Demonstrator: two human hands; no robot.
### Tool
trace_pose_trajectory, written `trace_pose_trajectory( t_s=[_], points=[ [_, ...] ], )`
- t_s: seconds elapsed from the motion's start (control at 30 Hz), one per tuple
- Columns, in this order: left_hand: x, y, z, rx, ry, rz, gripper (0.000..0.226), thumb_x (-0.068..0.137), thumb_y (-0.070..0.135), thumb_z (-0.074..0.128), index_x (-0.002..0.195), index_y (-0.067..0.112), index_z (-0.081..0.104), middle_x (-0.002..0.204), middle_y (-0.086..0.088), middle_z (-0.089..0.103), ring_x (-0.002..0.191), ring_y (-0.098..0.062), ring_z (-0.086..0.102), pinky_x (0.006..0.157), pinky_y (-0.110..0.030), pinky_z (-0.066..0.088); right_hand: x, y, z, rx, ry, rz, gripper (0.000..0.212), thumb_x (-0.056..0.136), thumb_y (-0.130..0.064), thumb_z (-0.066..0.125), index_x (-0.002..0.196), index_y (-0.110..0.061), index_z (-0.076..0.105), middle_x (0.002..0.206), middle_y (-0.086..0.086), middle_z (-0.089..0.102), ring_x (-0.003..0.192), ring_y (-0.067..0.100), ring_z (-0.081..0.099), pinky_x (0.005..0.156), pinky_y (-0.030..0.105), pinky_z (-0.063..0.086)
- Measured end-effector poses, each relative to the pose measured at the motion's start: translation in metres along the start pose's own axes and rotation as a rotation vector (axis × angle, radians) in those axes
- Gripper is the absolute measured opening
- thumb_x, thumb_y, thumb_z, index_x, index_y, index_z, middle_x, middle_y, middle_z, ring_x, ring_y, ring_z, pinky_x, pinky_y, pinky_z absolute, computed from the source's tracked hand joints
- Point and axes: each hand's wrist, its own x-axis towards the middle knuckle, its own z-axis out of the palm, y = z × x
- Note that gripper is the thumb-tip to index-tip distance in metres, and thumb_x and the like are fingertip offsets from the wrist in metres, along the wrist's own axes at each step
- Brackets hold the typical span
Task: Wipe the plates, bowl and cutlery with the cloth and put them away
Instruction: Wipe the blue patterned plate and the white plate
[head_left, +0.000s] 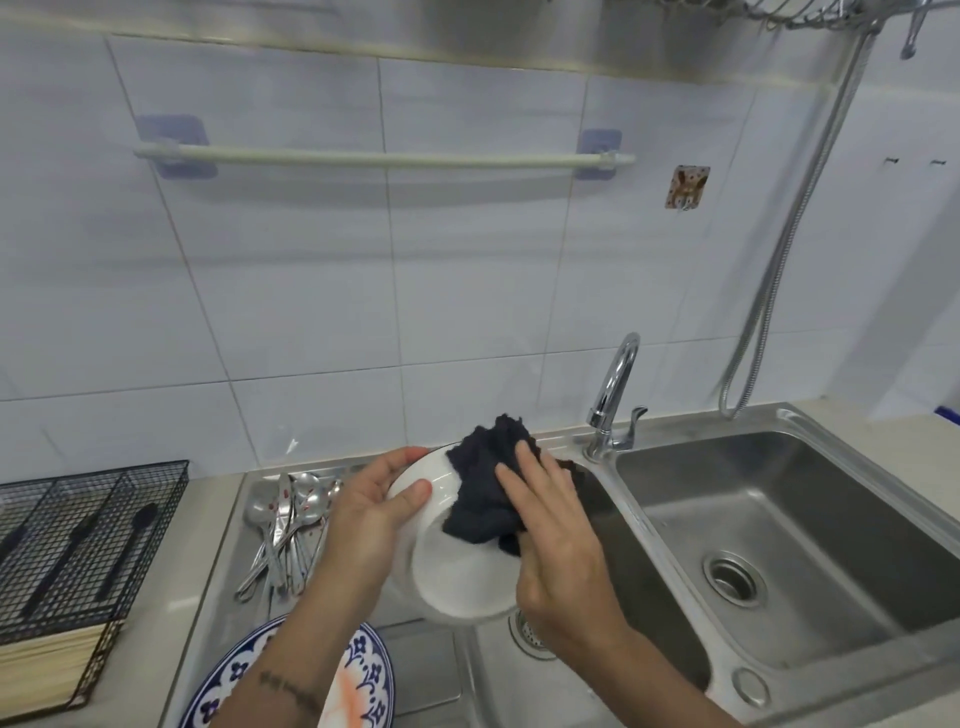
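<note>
Two hands at work over the left sink basin (618, 613). L hand (363, 525) grips the white plate (457, 577) by its rim, thumb on the inner face, fingers curled behind; plate tilted toward the camera, held in the air. R hand (550, 540) presses the dark cloth (485, 493) onto the plate's upper part w/ straight fingers, cloth bunched up past the rim. Pile of spoons and other cutlery (283, 535) lies on the drainboard, left of the plate. Blue-patterned plate (363, 670) sits below, partly under the L forearm. Black wire cutlery tray (78, 540) on the counter at far left; chrome tap (613, 400) behind the sink.
</note>
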Motion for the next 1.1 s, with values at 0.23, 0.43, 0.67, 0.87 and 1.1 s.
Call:
trace_pose_trajectory(
  t_s=[0.23,0.43,0.67,0.87,1.1],
  points=[
    [0.003,0.001,0.013,-0.07,0.057,-0.037,0.03,0.091,-0.004,0.056,0.108,0.017,0.069,0.1,-0.004,0.077,0.083,-0.018,0.073,0.068,-0.026,0.059,0.024,-0.006,-0.005,-0.181,-0.111,-0.023,0.063,0.092,-0.018,0.045,0.151,-0.029,0.025,0.162,-0.006,0.007,0.149,0.019,0.002,0.116,0.055,0.016],
    [0.0,0.007,-0.001,-0.125,-0.006,-0.079,0.046,0.078,0.016,0.065,0.123,0.015,0.067,0.111,-0.013,0.075,0.091,-0.026,0.073,0.072,-0.034,0.061,0.033,0.0,-0.013,-0.06,-0.099,0.045,0.072,0.088,-0.034,0.056,0.15,-0.043,0.02,0.161,-0.009,0.003,0.148,0.019,0.0,0.118,0.049,0.015],
    [-0.004,0.013,-0.002,-0.1,-0.08,-0.043,0.053,0.078,0.016,0.068,0.13,0.021,0.063,0.123,-0.01,0.071,0.101,-0.024,0.071,0.078,-0.034,0.059,0.052,0.003,-0.021,-0.03,-0.099,0.125,0.067,0.086,-0.051,0.05,0.146,-0.053,0.019,0.148,-0.01,0.023,0.125,0.014,0.03,0.109,0.033,0.026],
    [-0.009,0.022,-0.003,0.074,-0.185,0.065,0.072,0.08,0.016,0.066,0.144,0.04,0.044,0.116,-0.008,0.073,0.101,-0.025,0.071,0.083,-0.034,0.058,0.053,0.016,-0.017,0.051,-0.048,0.219,0.062,0.086,-0.058,0.041,0.145,-0.049,0.026,0.136,-0.008,0.036,0.122,0.016,0.038,0.106,0.039,0.033],
    [-0.016,0.03,-0.009,0.186,-0.262,0.128,0.067,0.078,0.028,0.074,0.139,0.045,0.053,0.135,0.005,0.064,0.118,-0.017,0.065,0.089,-0.024,0.054,0.034,0.017,-0.017,0.323,-0.053,0.286,0.055,0.089,-0.053,0.043,0.143,-0.05,0.031,0.128,-0.013,0.044,0.123,0.008,0.042,0.106,0.04,0.035]
  ],
)
